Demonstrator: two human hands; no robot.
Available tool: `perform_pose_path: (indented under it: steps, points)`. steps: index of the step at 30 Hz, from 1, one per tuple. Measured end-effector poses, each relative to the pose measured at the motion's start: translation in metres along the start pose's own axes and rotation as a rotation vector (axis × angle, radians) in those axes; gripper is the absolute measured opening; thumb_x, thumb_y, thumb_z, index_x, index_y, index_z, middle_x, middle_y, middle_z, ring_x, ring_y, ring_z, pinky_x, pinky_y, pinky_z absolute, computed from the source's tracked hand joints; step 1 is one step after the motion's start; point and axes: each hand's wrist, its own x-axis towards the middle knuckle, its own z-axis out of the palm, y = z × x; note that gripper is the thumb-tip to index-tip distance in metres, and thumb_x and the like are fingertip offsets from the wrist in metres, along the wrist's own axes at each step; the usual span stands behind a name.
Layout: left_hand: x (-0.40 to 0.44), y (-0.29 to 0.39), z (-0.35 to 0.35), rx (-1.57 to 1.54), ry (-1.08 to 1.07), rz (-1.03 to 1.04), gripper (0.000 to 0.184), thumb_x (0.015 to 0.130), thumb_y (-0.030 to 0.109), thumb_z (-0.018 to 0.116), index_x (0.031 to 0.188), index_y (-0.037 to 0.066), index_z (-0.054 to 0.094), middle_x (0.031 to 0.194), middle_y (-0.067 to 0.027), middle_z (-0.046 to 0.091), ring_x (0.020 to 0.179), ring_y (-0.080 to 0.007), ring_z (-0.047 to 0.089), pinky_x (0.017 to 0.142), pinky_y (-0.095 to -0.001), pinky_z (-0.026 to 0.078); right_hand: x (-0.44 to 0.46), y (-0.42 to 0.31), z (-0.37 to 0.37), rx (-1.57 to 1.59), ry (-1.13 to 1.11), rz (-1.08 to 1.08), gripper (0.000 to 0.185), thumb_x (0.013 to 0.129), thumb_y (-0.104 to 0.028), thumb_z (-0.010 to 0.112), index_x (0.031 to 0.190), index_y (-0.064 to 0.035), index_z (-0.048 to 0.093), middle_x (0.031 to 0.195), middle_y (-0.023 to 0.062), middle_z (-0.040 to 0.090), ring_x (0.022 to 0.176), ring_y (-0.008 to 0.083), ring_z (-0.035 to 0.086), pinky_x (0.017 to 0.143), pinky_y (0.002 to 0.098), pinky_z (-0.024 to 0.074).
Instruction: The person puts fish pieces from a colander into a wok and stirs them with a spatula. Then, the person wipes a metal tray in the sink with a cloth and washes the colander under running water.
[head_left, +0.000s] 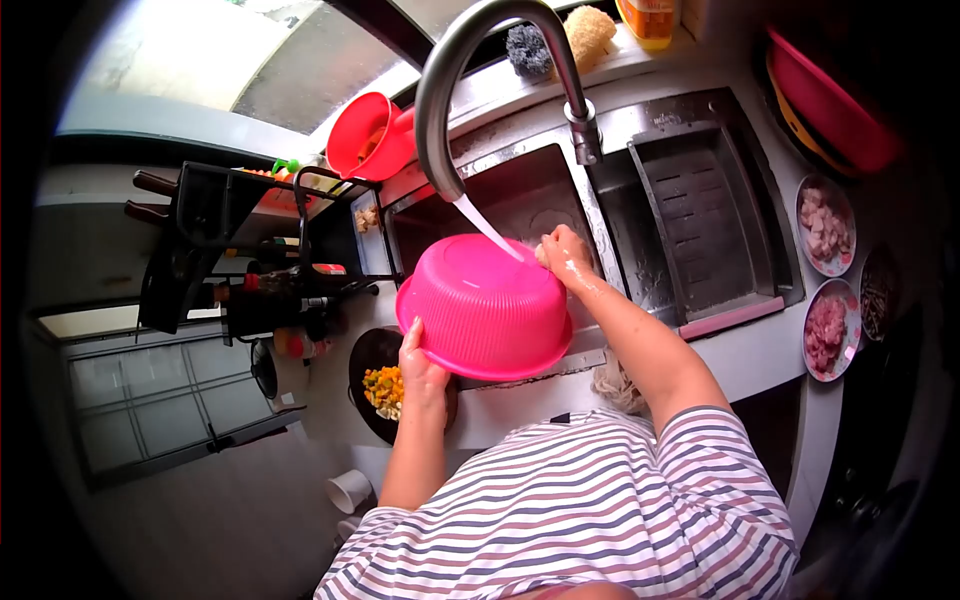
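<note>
A pink ribbed plastic basin is held upside down over the front of the left sink bowl. My left hand grips its rim at the lower left. My right hand is closed at the basin's upper right, around a small pale thing that I cannot make out, probably a cloth or sponge. From the curved metal faucet water runs down onto the basin's upturned bottom. My right wrist is wet.
Red pot with a handle behind the left sink; black knife rack at left. A dark pan of diced vegetables stands left of my left hand. Plates of meat lie at right, below stacked basins.
</note>
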Motion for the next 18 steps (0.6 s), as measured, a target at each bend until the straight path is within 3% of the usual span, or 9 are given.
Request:
perform_pose_path:
  steps: [5, 13, 15, 17, 18]
  points:
    - [-0.004, 0.018, 0.012, 0.110, -0.183, 0.108, 0.036, 0.087, 0.017, 0.050, 0.116, -0.004, 0.047, 0.112, -0.0153, 0.056, 0.102, -0.0286, 0.055, 0.091, -0.0408, 0.043, 0.016, -0.001, -0.007, -0.046, -0.051, -0.078, 0.028, 0.080, -0.032, 0.052, 0.085, -0.0053, 0.057, 0.085, 0.0173, 0.063, 0.083, 0.0346, 0.059, 0.073, 0.0417, 0.0448]
    - [0.009, 0.010, 0.021, 0.125, -0.197, 0.080, 0.033, 0.088, 0.017, 0.051, 0.112, -0.004, 0.049, 0.109, -0.0153, 0.057, 0.099, -0.0279, 0.056, 0.088, -0.0403, 0.045, 0.010, -0.033, -0.018, 0.176, 0.004, -0.242, 0.026, 0.079, -0.029, 0.054, 0.084, -0.0037, 0.059, 0.077, 0.0158, 0.062, 0.075, 0.0308, 0.061, 0.067, 0.0394, 0.0458]
    - [0.014, 0.002, 0.020, 0.112, -0.208, 0.076, 0.033, 0.088, 0.018, 0.051, 0.112, -0.004, 0.049, 0.109, -0.0155, 0.057, 0.099, -0.0281, 0.056, 0.088, -0.0407, 0.044, 0.002, -0.030, -0.009, 0.378, -0.238, -0.279, 0.022, 0.079, -0.027, 0.055, 0.081, -0.0051, 0.058, 0.076, 0.0142, 0.063, 0.072, 0.0303, 0.061, 0.066, 0.0378, 0.0465]
    - [0.026, -0.011, 0.007, 0.087, -0.160, 0.052, 0.035, 0.088, 0.019, 0.051, 0.115, -0.004, 0.048, 0.111, -0.0160, 0.056, 0.100, -0.0286, 0.055, 0.089, -0.0418, 0.043, -0.030, -0.034, -0.003, 0.316, -0.413, -0.313, 0.022, 0.079, -0.029, 0.056, 0.078, -0.0065, 0.057, 0.075, 0.0134, 0.063, 0.070, 0.0300, 0.061, 0.065, 0.0373, 0.0470]
    - [0.030, -0.018, 0.005, 0.067, -0.122, 0.049, 0.036, 0.088, 0.019, 0.051, 0.116, -0.004, 0.047, 0.112, -0.0160, 0.055, 0.101, -0.0286, 0.055, 0.090, -0.0423, 0.043, -0.049, -0.036, -0.002, -0.061, -0.209, -0.515, 0.023, 0.080, -0.031, 0.057, 0.079, -0.0076, 0.055, 0.078, 0.0140, 0.062, 0.072, 0.0300, 0.061, 0.065, 0.0391, 0.0469]
